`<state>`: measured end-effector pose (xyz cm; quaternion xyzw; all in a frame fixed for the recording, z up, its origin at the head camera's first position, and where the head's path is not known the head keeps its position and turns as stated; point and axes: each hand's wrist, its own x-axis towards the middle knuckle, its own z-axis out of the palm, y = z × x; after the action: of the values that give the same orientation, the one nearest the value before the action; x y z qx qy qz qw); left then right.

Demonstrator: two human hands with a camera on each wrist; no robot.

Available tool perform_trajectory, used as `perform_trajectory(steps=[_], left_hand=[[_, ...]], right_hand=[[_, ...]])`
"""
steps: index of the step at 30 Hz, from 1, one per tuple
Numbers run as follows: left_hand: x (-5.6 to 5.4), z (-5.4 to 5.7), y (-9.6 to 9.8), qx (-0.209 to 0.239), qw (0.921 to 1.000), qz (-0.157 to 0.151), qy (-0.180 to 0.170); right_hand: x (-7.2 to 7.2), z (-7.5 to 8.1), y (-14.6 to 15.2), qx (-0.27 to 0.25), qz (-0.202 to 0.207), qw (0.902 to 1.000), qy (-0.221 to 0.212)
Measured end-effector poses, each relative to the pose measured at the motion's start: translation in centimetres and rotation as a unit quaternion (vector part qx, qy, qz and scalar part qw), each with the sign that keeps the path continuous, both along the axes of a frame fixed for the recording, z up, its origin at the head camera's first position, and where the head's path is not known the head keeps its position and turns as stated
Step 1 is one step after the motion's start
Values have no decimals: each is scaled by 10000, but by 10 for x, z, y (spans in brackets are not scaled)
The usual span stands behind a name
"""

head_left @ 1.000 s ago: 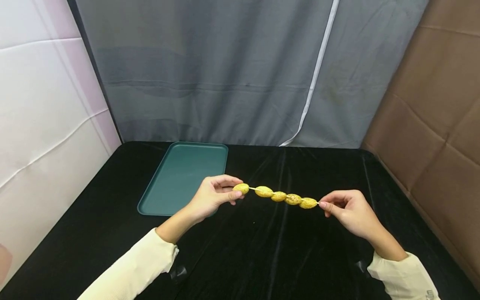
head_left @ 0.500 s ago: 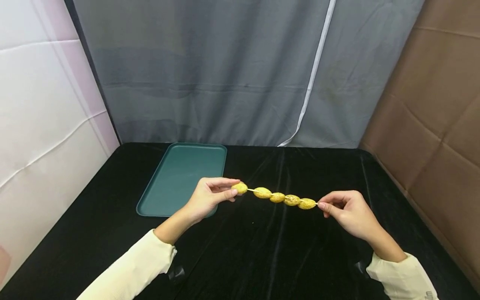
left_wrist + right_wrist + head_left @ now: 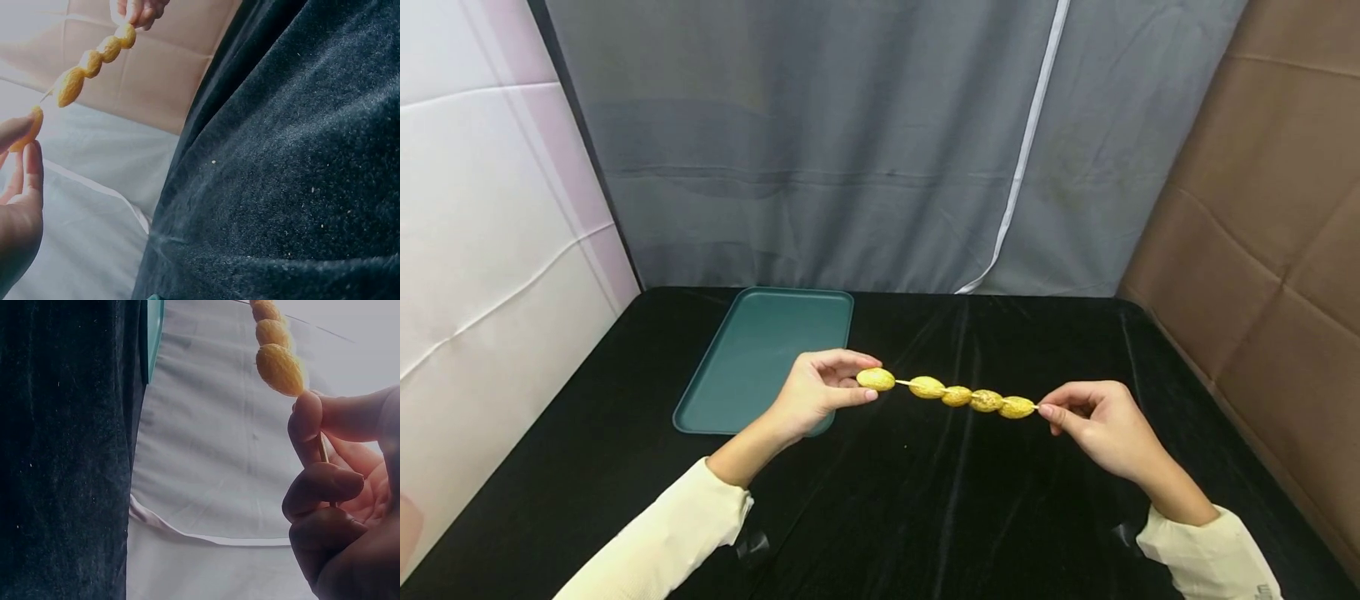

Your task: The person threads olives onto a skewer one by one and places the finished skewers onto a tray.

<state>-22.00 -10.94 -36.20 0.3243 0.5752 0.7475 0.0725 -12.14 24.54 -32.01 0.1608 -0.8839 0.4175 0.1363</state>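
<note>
A thin pale skewer (image 3: pixel 903 382) runs between my hands above the table, slightly lower at the right. Several rough yellow oval pieces (image 3: pixel 987 401) are threaded on it close together. At its left end sits a separate yellow oval piece (image 3: pixel 876 379), with a short length of bare stick between it and the others. My left hand (image 3: pixel 820 387) pinches that end piece between thumb and fingers, as the left wrist view also shows. With thumb and curled fingers, my right hand (image 3: pixel 1105 425) grips the skewer's bare right end (image 3: pixel 323 451), just past the last piece.
A green rectangular tray (image 3: pixel 760 367) lies on the black cloth-covered table (image 3: pixel 880 517), behind and left of my left hand. Tiny pale crumbs dot the cloth. A grey curtain (image 3: pixel 820 167) hangs behind, with white fabric (image 3: pixel 490 208) at left and a brown panel (image 3: pixel 1277 233) at right.
Fingers of my left hand have shifted around the end piece, which now shows more of its surface. The right hand and skewer stay nearly in place.
</note>
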Motion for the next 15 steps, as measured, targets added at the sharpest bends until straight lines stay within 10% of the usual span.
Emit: perform_trajectory(steps=[15], left_hand=[[1, 3, 4, 76, 9986, -89, 511]], right_hand=[[3, 7, -2, 147, -35, 9999, -32]])
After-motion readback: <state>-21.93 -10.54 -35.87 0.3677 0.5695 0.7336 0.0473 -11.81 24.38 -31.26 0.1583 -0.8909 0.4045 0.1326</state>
